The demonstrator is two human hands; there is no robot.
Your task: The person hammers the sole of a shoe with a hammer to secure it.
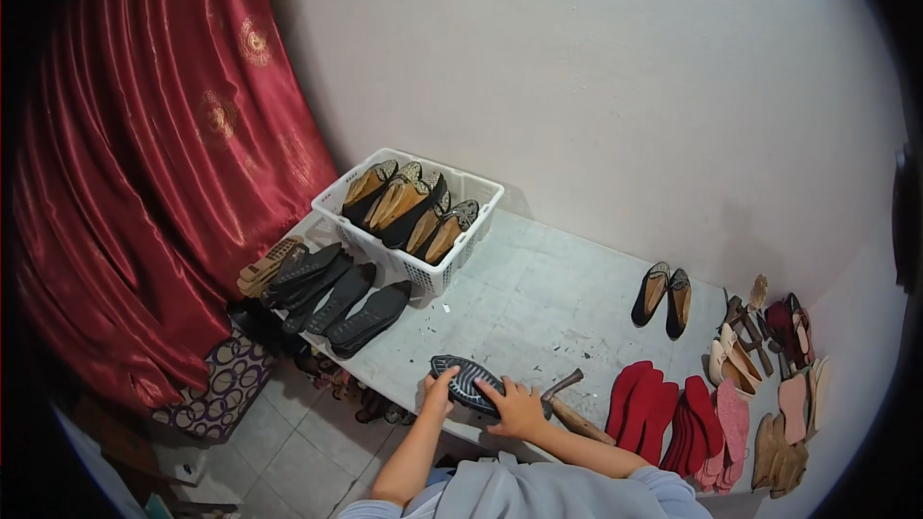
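Shoe lies sole-up, toe pointing left, both hands pressing flat on it

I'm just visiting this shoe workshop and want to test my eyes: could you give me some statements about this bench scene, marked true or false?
1. Both hands rest on a dark shoe sole. True: the left hand and right hand press on it.
2. The white basket holds only red insoles. False: it holds tan and dark flat shoes.
3. A hammer lies by the right hand. True.
4. The curtain is blue. False: it is red.
5. The red insoles lie inside the basket. False: they lie on the bench.
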